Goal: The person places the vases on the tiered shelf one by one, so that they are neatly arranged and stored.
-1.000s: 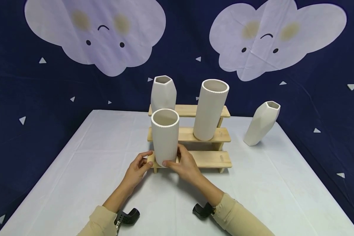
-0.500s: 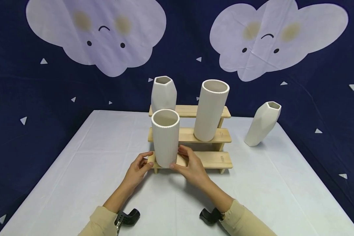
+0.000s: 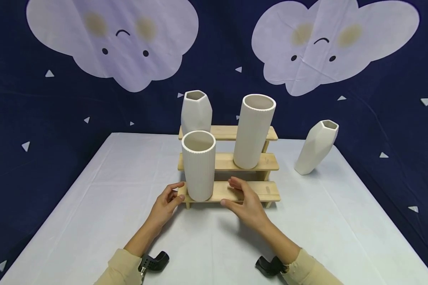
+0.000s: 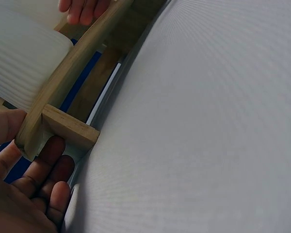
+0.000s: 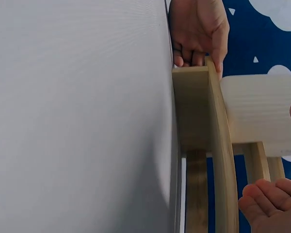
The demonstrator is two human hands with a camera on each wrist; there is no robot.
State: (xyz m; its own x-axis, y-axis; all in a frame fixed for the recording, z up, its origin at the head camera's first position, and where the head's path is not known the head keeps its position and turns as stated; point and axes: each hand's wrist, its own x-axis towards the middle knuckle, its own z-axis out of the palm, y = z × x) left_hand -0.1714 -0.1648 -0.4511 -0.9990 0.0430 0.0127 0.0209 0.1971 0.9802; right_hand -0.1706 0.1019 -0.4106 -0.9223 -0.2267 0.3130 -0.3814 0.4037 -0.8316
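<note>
A ribbed white vase [image 3: 199, 168] stands upright at the left end of the bottom tier of a three-tier wooden display stand [image 3: 265, 190]. My left hand [image 3: 164, 206] grips that tier's left end; in the left wrist view, the thumb lies on the board and the fingers [image 4: 51, 155] curl beneath it. To the right of the ribbed vase, my right hand [image 3: 249, 206] is held at the bottom tier with fingers spread, apart from the vase. The right wrist view shows its fingers [image 5: 269, 199] holding nothing.
A faceted white vase [image 3: 196, 113] stands on the top tier, left side. A taller ribbed vase [image 3: 252, 132] occupies the middle tier, toward the right. Another faceted vase [image 3: 315, 148] stands on the white-covered table [image 3: 128, 170], right of the stand. Behind hangs a dark blue cloud-patterned cloth [image 3: 224, 31].
My right hand has let go of the ribbed vase and drawn away to the right. The vase stays in place, and my left hand keeps its grip on the stand.
</note>
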